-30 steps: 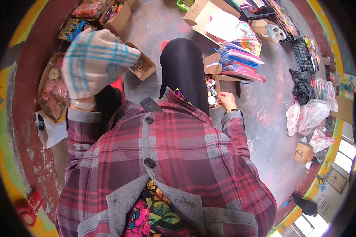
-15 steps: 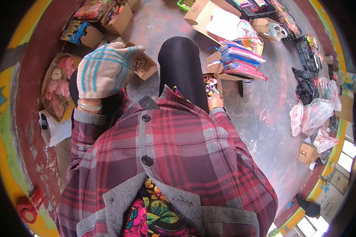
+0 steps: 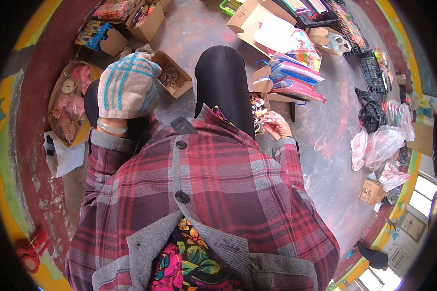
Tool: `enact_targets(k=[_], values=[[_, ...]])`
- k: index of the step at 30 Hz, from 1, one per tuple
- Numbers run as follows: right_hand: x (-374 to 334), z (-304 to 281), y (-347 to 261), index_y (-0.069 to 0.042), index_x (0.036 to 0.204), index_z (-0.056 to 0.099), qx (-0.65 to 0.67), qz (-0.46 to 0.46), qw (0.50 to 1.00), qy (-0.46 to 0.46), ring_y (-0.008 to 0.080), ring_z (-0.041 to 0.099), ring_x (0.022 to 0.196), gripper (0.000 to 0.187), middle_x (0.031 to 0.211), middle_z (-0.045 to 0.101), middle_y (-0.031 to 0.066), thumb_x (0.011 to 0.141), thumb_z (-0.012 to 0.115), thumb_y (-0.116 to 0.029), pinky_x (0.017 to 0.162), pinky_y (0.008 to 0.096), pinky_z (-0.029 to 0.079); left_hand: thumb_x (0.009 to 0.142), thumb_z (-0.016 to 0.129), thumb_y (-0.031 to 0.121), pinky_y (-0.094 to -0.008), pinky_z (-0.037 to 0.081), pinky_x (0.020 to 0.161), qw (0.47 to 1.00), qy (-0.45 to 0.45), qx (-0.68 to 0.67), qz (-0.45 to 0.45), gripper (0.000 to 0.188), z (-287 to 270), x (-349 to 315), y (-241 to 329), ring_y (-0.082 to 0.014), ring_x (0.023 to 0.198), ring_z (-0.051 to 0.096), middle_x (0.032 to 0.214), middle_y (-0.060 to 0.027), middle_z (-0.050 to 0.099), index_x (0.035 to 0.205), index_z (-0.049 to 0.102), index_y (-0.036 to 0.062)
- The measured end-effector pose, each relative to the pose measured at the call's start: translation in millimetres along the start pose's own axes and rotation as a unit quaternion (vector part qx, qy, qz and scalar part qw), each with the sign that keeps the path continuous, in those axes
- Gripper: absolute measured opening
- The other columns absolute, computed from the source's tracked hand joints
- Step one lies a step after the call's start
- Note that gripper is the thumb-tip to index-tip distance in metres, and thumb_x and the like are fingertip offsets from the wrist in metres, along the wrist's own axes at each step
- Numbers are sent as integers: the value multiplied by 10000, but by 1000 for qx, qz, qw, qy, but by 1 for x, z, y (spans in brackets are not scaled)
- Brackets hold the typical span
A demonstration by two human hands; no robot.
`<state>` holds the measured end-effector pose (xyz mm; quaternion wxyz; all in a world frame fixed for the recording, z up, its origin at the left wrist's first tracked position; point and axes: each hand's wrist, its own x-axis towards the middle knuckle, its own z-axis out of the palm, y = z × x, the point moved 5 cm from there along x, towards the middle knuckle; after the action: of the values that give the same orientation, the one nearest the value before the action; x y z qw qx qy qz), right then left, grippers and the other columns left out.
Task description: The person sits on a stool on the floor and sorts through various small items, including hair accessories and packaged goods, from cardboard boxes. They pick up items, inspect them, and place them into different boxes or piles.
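A beige knitted piece with teal stripes (image 3: pixel 126 89), shaped like a cap or mitten, covers my left hand (image 3: pixel 112 114) down to the wrist, where a pale bracelet shows. The fingers inside it are hidden. On the right, beside my black-clad knee, my right hand (image 3: pixel 277 127) is at the edge of a small box of little colourful pieces (image 3: pixel 258 109). Its fingertips are drawn together in a pinch; what lies between them is too small to tell. Just beyond the knitted piece stands an open cardboard box (image 3: pixel 179 83) with small ring-like items inside.
At the left lies a tray of pink fluffy things (image 3: pixel 68 109), with a white sheet (image 3: pixel 67 155) below it. Stacked plastic folders (image 3: pixel 296 80) stand beyond my right hand. Plastic bags (image 3: pixel 381 145) lie far right. More cartons (image 3: pixel 148 22) and black crates (image 3: pixel 374 70) stand farther off.
My right hand has come up out of the small box and moved right, fingers now showing. The knitted piece on my left hand has drawn in from the right and looks rounder.
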<state>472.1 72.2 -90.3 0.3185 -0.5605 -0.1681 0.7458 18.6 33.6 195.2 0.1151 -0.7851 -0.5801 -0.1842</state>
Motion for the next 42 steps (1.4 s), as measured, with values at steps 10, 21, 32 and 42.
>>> enact_targets(k=[10, 21, 32, 42], values=[[-5, 16, -4, -47, 1165, 490, 224, -46, 968, -101, 319, 578, 992, 498, 1077, 585, 168, 851, 550, -429, 842, 440, 487, 704, 632, 162, -348, 490, 690, 999, -34, -2, 9, 220, 0, 10, 6, -237, 851, 608, 894, -36, 627, 914, 674, 211], [4, -7, 14, -34, 1127, 529, 53, 11, 998, 8, 245, 610, 812, 412, 980, 614, 109, 928, 439, -384, 669, 375, 520, 685, 663, 168, -341, 489, 703, 998, -54, -6, -4, 219, -1, 11, 6, -239, 865, 607, 898, -41, 631, 901, 676, 200], [-88, 183, -134, -5, 1163, 471, -133, -181, 947, -231, 144, 579, 875, 356, 983, 583, 55, 883, 568, -203, 748, 268, 460, 672, 630, 145, -325, 479, 687, 1000, 5, -3, -17, 179, 7, -1, -12, -209, 846, 607, 895, -29, 617, 839, 674, 194], [-138, 370, -142, 37, 988, 604, -271, -161, 883, -348, 86, 591, 700, 232, 880, 625, 61, 892, 513, -154, 563, 188, 489, 695, 564, 213, -306, 445, 663, 999, 27, -22, -37, 121, 9, -4, -9, -197, 790, 573, 773, -51, 552, 780, 575, 128]])
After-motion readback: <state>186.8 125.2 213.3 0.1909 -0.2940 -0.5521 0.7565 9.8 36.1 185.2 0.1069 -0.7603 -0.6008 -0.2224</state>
